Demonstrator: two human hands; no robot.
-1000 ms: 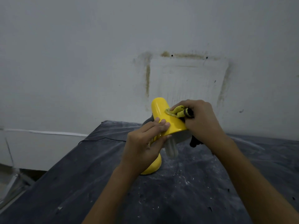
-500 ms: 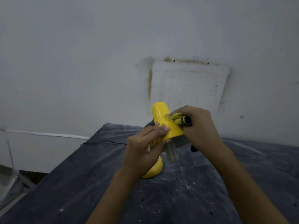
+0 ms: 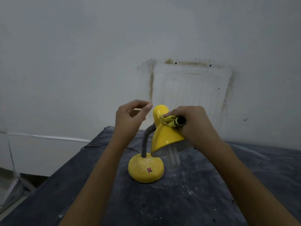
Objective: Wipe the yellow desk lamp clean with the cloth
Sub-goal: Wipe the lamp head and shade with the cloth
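1. Yellow desk lamp [image 3: 162, 137] is standing on its base [image 3: 145, 168] on the dark, dusty counter [image 3: 203, 201], close to the wall [image 3: 81, 62].
2. Change: the left hand [image 3: 130, 118], which was lying on the shade half a second ago, is now lifting off. It is hanging in the air just left of the shade [image 3: 166, 141], fingers loosely curled, holding nothing.
3. The right hand [image 3: 193, 123] is staying put, gripping the bunched cloth [image 3: 169, 120] and pressing it on the upper part of the shade. A dark end is poking out of the bundle; what it is cannot be told.
4. Meaning, as a judgement: the lamp is no longer being steadied, so hard rubbing may be tipping or swinging the shade on its bendy neck [image 3: 145, 141]. The base, now uncovered, is showing whitish specks and probably still needs wiping.
5. Orientation: the shade's long axis is running from its narrow closed end, up and toward the wall, down to its wide mouth, which is pointing down at the counter and slightly toward the person. The bulb [image 3: 173, 156] is sticking out along that axis.
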